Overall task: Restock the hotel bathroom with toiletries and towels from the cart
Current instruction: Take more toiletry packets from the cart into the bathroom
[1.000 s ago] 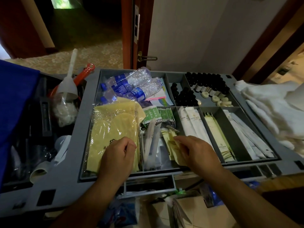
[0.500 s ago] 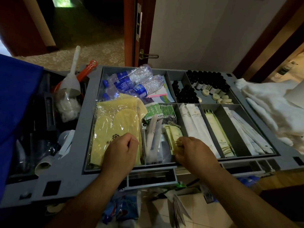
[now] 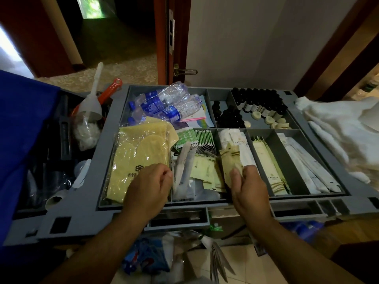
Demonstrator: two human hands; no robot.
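A grey housekeeping cart tray (image 3: 110, 160) with several compartments stands in front of me. My right hand (image 3: 249, 187) pinches a pale yellow sachet (image 3: 230, 160) lifted above the middle compartment of small packets (image 3: 202, 169). My left hand (image 3: 148, 186) rests with curled fingers on the near end of the yellow slippers in clear wrap (image 3: 139, 152); whether it grips the wrap is hidden. Long white and cream toiletry sleeves (image 3: 266, 160) fill the right compartments. White towels (image 3: 340, 130) are piled at the cart's right end.
Water bottles (image 3: 164, 105) lie in the back left compartment, small black bottles (image 3: 258, 101) and round soaps (image 3: 270, 120) at the back right. A blue bag (image 3: 20, 130) hangs on the left beside a toilet brush (image 3: 92, 99). A wooden door (image 3: 174, 37) stands behind the cart.
My right hand has drawn a pale yellow sachet up out of the middle compartment and now holds it raised. The left hand has stayed on the slippers' wrap.
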